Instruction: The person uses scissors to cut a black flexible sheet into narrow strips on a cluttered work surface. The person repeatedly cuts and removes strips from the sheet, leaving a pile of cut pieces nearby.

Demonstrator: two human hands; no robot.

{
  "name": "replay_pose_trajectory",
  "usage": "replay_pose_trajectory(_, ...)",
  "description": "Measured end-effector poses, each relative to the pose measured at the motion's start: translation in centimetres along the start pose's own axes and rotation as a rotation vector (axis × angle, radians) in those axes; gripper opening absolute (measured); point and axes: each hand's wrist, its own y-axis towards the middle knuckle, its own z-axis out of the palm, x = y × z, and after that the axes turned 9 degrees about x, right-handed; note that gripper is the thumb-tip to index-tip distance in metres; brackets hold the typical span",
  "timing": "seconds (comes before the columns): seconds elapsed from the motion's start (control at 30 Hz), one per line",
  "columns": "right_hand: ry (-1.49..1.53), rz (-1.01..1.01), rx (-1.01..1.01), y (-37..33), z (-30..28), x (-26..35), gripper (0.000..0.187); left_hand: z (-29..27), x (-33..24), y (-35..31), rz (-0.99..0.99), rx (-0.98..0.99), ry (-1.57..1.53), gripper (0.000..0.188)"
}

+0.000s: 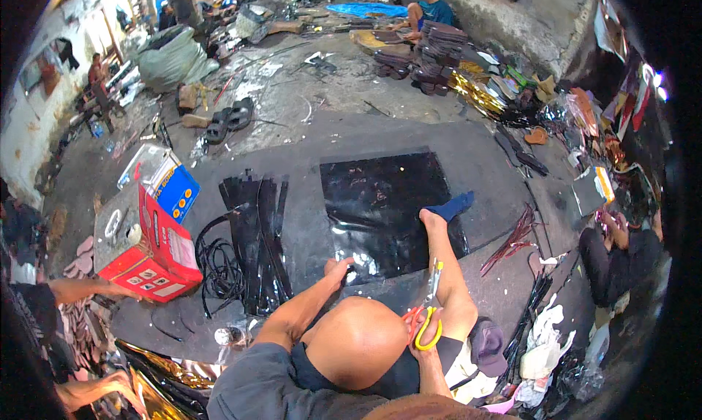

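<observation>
A glossy black sheet (380, 193) lies on the dark floor mat in front of me. My left hand (338, 269) is closed at its near left edge, thumb and finger pinching there. My right hand (425, 353) is wrapped round the handles of a pair of scissors (433, 287) with red and yellow grips, blades pointing up and away. Beside my bent knee, my other leg stretches forward, and its foot in a blue sock (452, 205) rests on the sheet's right part. Long black strips (256, 237) lie left of the sheet, with coiled black cord (221, 268) beside them.
At left, another person's hand touches a red box (162, 252). Black sandals (229, 120) lie farther off. Red strips (509, 241) and a purple cap (488, 347) are on my right. Dark stacked pieces (439, 54) stand by a person sitting far back; someone else sits at right.
</observation>
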Motion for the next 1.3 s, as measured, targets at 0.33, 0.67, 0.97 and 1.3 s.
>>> replay_pose_trajectory(0.33, -0.065, -0.021, -0.066, -1.5, 4.9, -0.4, 0.084, -4.6, -1.2, 4.3, 0.109, -0.471, 0.417, 0.034)
replay_pose_trajectory(0.67, -0.469, 0.033, 0.276, -0.8, 8.1, -0.7, 0.079, -8.2, 1.0, 5.0, 0.387, -0.672, 0.221, 0.035)
replay_pose_trajectory(0.97, -0.59, 0.26, 0.307, 2.9, 9.2, -4.3, 0.054, -10.4, 2.1, -2.4, 0.183, -0.376, 0.149, 0.023)
replay_pose_trajectory(1.3, -0.848, 0.7, 0.247, 4.8, 11.7, -7.4, 0.077, -12.2, 2.2, -5.2, -0.074, -0.168, -0.153, 0.019)
